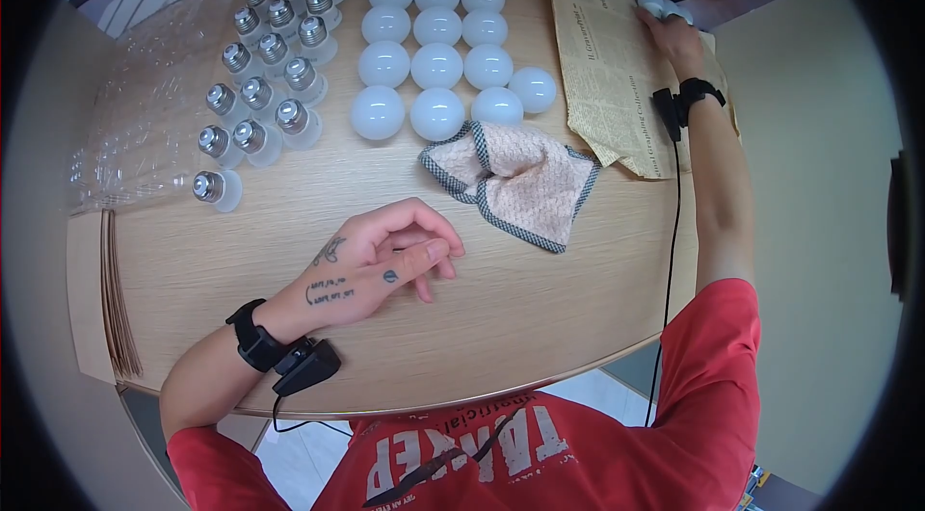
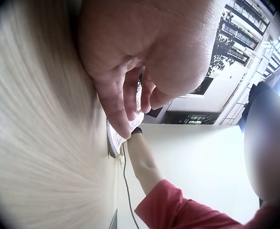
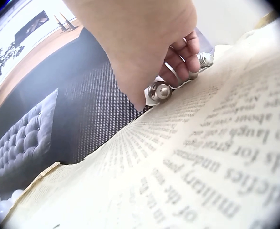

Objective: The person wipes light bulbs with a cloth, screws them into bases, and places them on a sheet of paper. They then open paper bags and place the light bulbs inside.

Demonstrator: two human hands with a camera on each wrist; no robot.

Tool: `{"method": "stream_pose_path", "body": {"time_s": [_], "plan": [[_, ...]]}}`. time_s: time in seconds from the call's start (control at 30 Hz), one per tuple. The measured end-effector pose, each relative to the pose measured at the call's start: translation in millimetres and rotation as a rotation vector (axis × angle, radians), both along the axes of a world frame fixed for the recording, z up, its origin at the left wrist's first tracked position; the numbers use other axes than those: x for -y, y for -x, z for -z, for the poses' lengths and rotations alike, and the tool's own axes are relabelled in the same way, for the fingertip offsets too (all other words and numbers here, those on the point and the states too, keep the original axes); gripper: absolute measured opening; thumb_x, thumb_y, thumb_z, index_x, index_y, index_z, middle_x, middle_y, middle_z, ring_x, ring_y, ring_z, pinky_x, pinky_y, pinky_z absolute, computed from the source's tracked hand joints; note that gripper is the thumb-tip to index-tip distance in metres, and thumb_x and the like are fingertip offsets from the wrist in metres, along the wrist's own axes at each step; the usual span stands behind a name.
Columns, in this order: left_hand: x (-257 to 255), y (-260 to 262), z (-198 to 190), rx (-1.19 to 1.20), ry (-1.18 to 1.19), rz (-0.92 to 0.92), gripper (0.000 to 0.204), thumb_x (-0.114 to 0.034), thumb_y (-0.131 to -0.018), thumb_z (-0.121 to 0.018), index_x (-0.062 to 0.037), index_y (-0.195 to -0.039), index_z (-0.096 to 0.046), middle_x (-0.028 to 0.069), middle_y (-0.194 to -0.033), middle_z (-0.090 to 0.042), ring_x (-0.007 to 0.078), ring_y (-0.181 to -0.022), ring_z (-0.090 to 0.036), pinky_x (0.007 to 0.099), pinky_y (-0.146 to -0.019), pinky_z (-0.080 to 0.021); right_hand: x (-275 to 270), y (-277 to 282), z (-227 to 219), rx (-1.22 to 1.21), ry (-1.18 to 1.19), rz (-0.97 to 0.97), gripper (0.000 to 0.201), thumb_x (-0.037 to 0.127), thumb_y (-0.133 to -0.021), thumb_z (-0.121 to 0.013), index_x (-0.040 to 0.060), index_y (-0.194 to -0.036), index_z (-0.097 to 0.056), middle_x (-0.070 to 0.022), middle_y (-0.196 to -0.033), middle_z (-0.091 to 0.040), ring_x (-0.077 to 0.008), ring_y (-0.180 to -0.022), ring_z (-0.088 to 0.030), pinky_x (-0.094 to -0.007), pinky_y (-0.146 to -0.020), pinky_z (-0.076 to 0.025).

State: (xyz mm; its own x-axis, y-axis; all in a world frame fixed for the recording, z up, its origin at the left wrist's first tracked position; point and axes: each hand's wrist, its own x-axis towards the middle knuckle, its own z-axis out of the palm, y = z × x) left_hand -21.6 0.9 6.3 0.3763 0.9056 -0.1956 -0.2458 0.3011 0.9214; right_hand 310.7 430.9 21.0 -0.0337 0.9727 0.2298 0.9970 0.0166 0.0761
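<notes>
My right hand point(image 1: 682, 47) reaches to the far right, over a printed newspaper sheet point(image 1: 607, 78). Its curled fingers and thumb grip a white light bulb point(image 1: 651, 0) at the paper's far edge. In the right wrist view, that bulb's metal screw base point(image 3: 160, 91) shows between thumb and fingers, and a second screw base point(image 3: 205, 59) lies just beyond the fingertips. Loosely curled and holding nothing, my left hand point(image 1: 381, 256) rests near the middle of the table. A crumpled pink cloth point(image 1: 535, 183) with a checked border lies beyond its fingertips.
Rows of round white bulbs point(image 1: 437, 65) stand across the back middle. Left of them are several bulbs with metal bases upward point(image 1: 255, 92). Clear plastic packaging point(image 1: 135, 116) lies at the left, with folded brown cardboard point(image 1: 106, 289) nearer. A cable point(image 1: 672, 261) hangs from the right wrist camera.
</notes>
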Motion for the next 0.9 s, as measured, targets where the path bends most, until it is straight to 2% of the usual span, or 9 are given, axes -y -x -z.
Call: {"method": "stream_pose_path", "body": {"time_s": [0.13,0.3,0.4,0.5,0.6,0.67,0.73,0.83,0.9], "plan": [[0,0,1,0.001,-0.013,-0.002,0.018,-0.014,-0.102,-0.053,0.0005,-0.112,-0.056,0.0121,-0.110,-0.062,0.0173,-0.097,-0.064,0.0288,-0.071,-0.057,-22,-21,0,-0.068,-0.067,0.055,0.079,0.075,-0.086,-0.041,0.0106,-0.122,-0.066,-0.0221,-0.124,-0.064,-0.0427,-0.119,-0.057,-0.0474,-0.102,-0.045],[1,-1,-1,0.005,-0.016,-0.008,0.017,-0.014,-0.102,-0.054,0.0002,-0.110,-0.057,0.0113,-0.109,-0.063,0.0167,-0.096,-0.065,0.0276,-0.071,-0.057,13,-12,-34,-0.176,-0.110,0.029,0.079,0.076,-0.086,-0.040,0.0098,-0.119,-0.068,-0.0231,-0.118,-0.066,-0.0441,-0.117,-0.058,-0.0479,-0.101,-0.044],[0,-1,0,0.014,-0.035,-0.008,0.017,-0.015,-0.102,-0.054,0.0001,-0.109,-0.057,0.0104,-0.108,-0.063,0.0161,-0.094,-0.065,0.0269,-0.071,-0.057,46,8,-44,-0.315,-0.207,-0.114,0.069,0.069,-0.089,-0.045,0.0085,-0.112,-0.070,-0.0204,-0.107,-0.070,-0.0385,-0.109,-0.063,-0.0444,-0.095,-0.047],[1,0,1,0.023,-0.052,-0.009,0.018,-0.016,-0.101,-0.054,0.0001,-0.109,-0.057,0.0098,-0.107,-0.063,0.0155,-0.093,-0.065,0.0267,-0.070,-0.057,99,41,-56,-0.510,-0.213,-0.362,0.054,0.057,-0.092,-0.056,0.0067,-0.102,-0.071,-0.0140,-0.088,-0.072,-0.0278,-0.087,-0.068,-0.0380,-0.081,-0.050],[1,-1,2,0.021,-0.058,-0.012,0.018,-0.016,-0.101,-0.055,0.0001,-0.109,-0.058,0.0093,-0.106,-0.063,0.0150,-0.091,-0.066,0.0268,-0.070,-0.057,158,75,-56,-0.579,-0.184,-0.586,0.037,0.042,-0.093,-0.065,0.0055,-0.094,-0.071,-0.0081,-0.074,-0.068,-0.0176,-0.066,-0.061,-0.0305,-0.066,-0.049],[2,-1,3,0.014,-0.069,-0.019,0.019,-0.016,-0.101,-0.055,0.0001,-0.109,-0.058,0.0091,-0.105,-0.063,0.0146,-0.091,-0.065,0.0267,-0.069,-0.057,204,94,-55,-0.576,-0.173,-0.784,0.025,0.030,-0.090,-0.071,0.0042,-0.091,-0.071,-0.0059,-0.070,-0.066,-0.0132,-0.061,-0.056,-0.0277,-0.057,-0.046],[2,-2,2,0.011,-0.070,-0.025,0.019,-0.017,-0.101,-0.055,0.0000,-0.109,-0.058,0.0088,-0.104,-0.063,0.0142,-0.090,-0.065,0.0265,-0.069,-0.057,242,112,-57,-0.511,-0.160,-0.982,0.019,0.021,-0.086,-0.075,0.0032,-0.082,-0.069,-0.0058,-0.068,-0.064,-0.0153,-0.059,-0.056,-0.0282,-0.054,-0.045],[2,-2,2,0.008,-0.090,-0.026,0.019,-0.017,-0.101,-0.055,-0.0002,-0.109,-0.058,0.0083,-0.103,-0.063,0.0135,-0.089,-0.065,0.0261,-0.068,-0.056,282,128,-53,-0.436,-0.163,-1.098,0.021,0.019,-0.082,-0.077,0.0032,-0.074,-0.066,-0.0063,-0.065,-0.060,-0.0203,-0.057,-0.057,-0.0316,-0.053,-0.045],[2,-2,2,0.003,-0.102,-0.028,0.019,-0.017,-0.101,-0.055,-0.0003,-0.108,-0.058,0.0079,-0.102,-0.063,0.0130,-0.088,-0.065,0.0257,-0.067,-0.056,301,130,-48,-0.367,-0.129,-1.073,0.023,0.020,-0.081,-0.078,0.0032,-0.072,-0.064,-0.0074,-0.065,-0.059,-0.0237,-0.058,-0.058,-0.0344,-0.053,-0.046]]}}
